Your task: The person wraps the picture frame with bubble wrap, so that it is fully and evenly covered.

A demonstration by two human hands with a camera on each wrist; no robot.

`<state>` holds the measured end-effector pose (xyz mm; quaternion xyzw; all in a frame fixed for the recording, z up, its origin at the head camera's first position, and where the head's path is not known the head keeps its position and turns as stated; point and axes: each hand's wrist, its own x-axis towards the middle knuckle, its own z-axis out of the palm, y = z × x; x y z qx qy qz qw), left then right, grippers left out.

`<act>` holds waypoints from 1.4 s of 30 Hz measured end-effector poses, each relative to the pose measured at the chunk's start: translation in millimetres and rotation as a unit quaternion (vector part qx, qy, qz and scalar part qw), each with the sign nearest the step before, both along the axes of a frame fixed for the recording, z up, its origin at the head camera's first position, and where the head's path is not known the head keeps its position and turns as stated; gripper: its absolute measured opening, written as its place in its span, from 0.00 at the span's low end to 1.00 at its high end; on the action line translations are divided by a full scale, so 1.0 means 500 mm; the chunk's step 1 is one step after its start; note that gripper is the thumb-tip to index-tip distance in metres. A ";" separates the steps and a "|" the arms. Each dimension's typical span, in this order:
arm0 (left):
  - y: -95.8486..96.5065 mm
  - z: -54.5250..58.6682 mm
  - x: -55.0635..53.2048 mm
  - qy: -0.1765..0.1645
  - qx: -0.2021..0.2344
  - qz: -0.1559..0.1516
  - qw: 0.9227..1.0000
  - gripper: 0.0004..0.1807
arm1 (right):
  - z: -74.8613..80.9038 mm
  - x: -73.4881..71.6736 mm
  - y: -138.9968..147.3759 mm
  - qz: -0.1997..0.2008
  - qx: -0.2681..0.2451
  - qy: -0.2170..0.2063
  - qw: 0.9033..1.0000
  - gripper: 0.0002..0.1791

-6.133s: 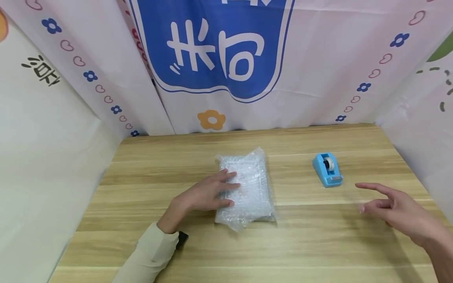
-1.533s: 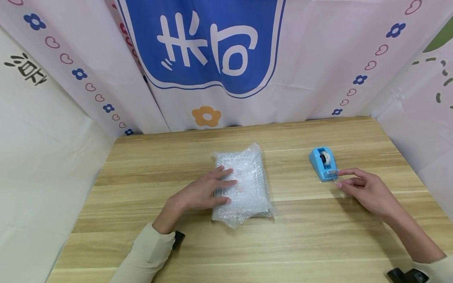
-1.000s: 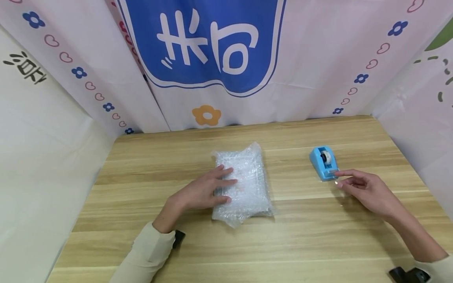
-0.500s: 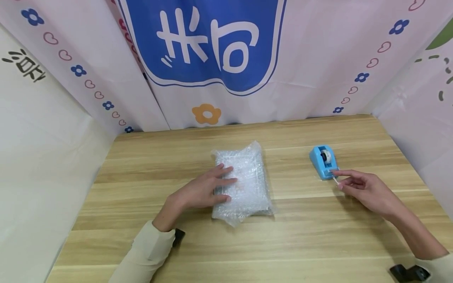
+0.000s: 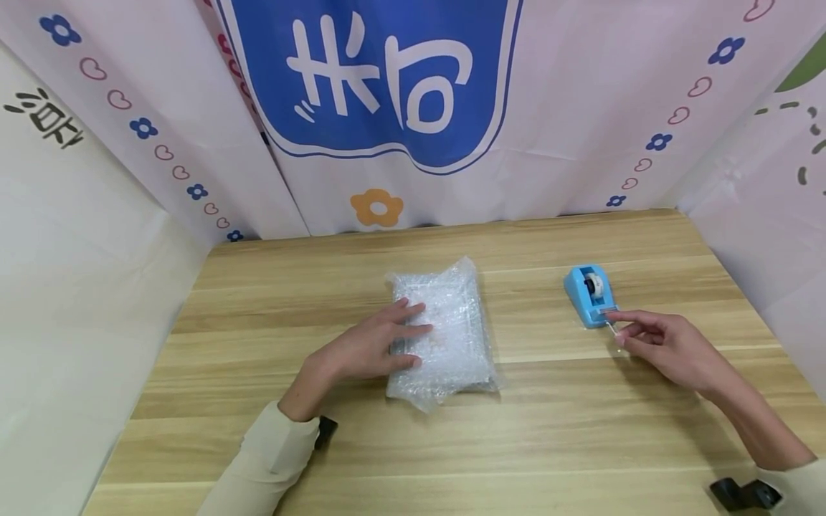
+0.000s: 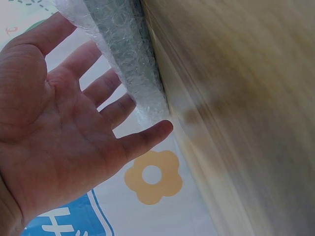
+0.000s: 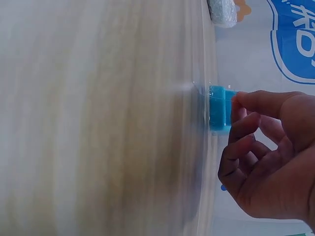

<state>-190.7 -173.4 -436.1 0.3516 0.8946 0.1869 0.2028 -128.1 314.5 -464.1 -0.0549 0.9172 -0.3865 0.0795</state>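
Note:
A flat parcel in bubble wrap (image 5: pixel 452 337) lies on the wooden table. My left hand (image 5: pixel 368 347) rests on its left side with spread fingers; in the left wrist view the fingers (image 6: pixel 115 110) reach over the wrap's edge. To the right stands a light blue tape dispenser (image 5: pixel 587 297) holding a small roll of tape. My right hand (image 5: pixel 671 351) is at its front end, the index fingertip at the cutter. A short clear strip of tape (image 5: pixel 613 329) runs from the dispenser to my thumb, pinched there. In the right wrist view the other fingers are curled.
The wooden table (image 5: pixel 400 459) runs back to a white cloth backdrop (image 5: pixel 548 179) with a blue emblem. White side panels (image 5: pixel 77 287) stand at left and right. A black wrist device (image 5: pixel 745 494) sits at my right sleeve.
Since the oldest frame my right hand has moved left to the dispenser and taken hold of the tape's end. Over the last second it has barely moved. My left hand stays on the parcel.

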 end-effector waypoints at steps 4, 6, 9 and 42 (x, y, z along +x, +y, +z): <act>0.000 0.000 0.001 -0.002 -0.002 0.001 1.000 0.32 | 0.000 -0.001 -0.001 -0.001 0.005 0.003 1.000 0.24; 0.000 0.000 0.002 -0.002 -0.004 0.001 1.000 0.32 | -0.002 -0.001 -0.001 -0.002 0.007 0.005 1.000 0.23; 0.000 -0.001 0.002 -0.004 -0.005 0.002 1.000 0.32 | -0.008 0.000 -0.001 0.003 0.011 0.011 1.000 0.23; 0.000 -0.002 -0.001 -0.001 0.004 -0.001 1.000 0.32 | 0.097 -0.003 -0.079 0.040 -0.066 0.037 0.996 0.26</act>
